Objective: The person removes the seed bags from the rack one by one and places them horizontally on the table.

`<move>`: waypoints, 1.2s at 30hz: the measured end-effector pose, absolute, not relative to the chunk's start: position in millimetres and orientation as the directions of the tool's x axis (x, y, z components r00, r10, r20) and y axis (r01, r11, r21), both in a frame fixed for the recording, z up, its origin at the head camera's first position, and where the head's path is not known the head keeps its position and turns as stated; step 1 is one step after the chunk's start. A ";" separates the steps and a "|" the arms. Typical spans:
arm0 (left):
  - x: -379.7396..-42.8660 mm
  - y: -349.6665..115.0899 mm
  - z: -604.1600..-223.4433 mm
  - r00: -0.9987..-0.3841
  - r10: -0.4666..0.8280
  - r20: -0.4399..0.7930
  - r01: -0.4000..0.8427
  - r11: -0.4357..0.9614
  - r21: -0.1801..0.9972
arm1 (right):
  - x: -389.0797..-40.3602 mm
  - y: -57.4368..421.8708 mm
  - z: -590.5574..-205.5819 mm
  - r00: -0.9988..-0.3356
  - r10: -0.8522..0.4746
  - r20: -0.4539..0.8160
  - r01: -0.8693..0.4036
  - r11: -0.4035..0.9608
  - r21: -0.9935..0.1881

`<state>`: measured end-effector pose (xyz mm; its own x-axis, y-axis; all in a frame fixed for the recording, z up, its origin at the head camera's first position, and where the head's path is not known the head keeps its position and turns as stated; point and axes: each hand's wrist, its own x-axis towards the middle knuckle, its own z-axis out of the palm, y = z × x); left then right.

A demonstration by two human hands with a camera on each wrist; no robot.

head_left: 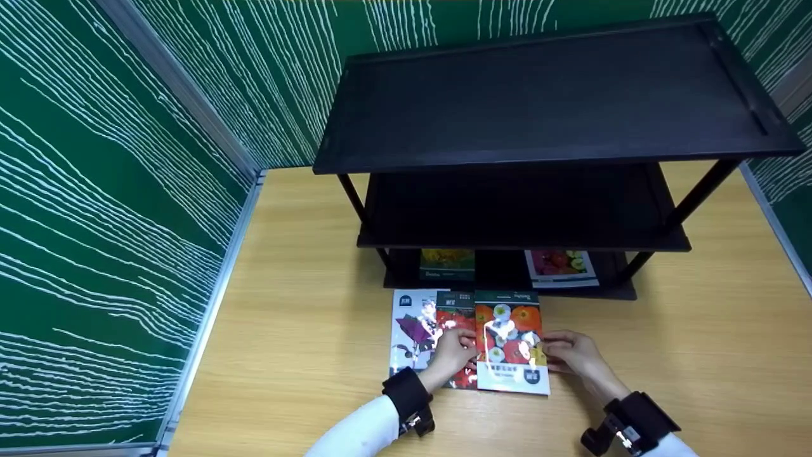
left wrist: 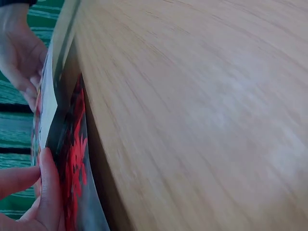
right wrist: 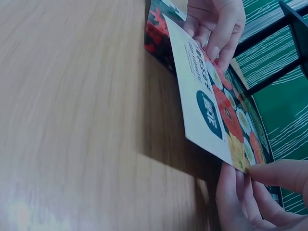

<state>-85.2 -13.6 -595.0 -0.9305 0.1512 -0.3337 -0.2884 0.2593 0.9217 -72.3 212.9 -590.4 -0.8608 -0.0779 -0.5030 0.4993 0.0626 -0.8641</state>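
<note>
Both side edges of the orange-and-white flower packet [head_left: 511, 339] are getting pinched, left hand [head_left: 451, 352] on one, right hand [head_left: 580, 359] on the other, with its near end lifted off the table [head_left: 304, 355] just in front of the black shelf [head_left: 545, 101]

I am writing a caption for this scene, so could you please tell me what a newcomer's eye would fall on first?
Probably the glossy rectangular packet printed with orange, red and white flowers, its side edges pinched by the left hand and the right hand. Next might come the black three-tier shelf beyond it on the light wooden table, then the dark green wall with wavy white lines behind.
</note>
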 end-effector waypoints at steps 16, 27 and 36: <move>-81.6 -13.5 -593.4 -0.972 0.124 -0.198 -0.102 0.536 0.838 | -67.9 214.2 -588.3 -0.858 -0.119 -0.500 0.484 0.143 -0.863; -86.9 -23.1 -590.4 -0.953 0.170 -0.249 -0.178 0.350 0.920 | -72.3 218.2 -579.9 -0.872 -0.142 -0.469 0.444 0.175 -0.879; -104.9 -34.6 -567.1 -0.944 0.191 -0.270 -0.209 0.287 0.935 | -87.8 212.0 -568.5 -0.876 -0.200 -0.439 0.407 0.180 -0.895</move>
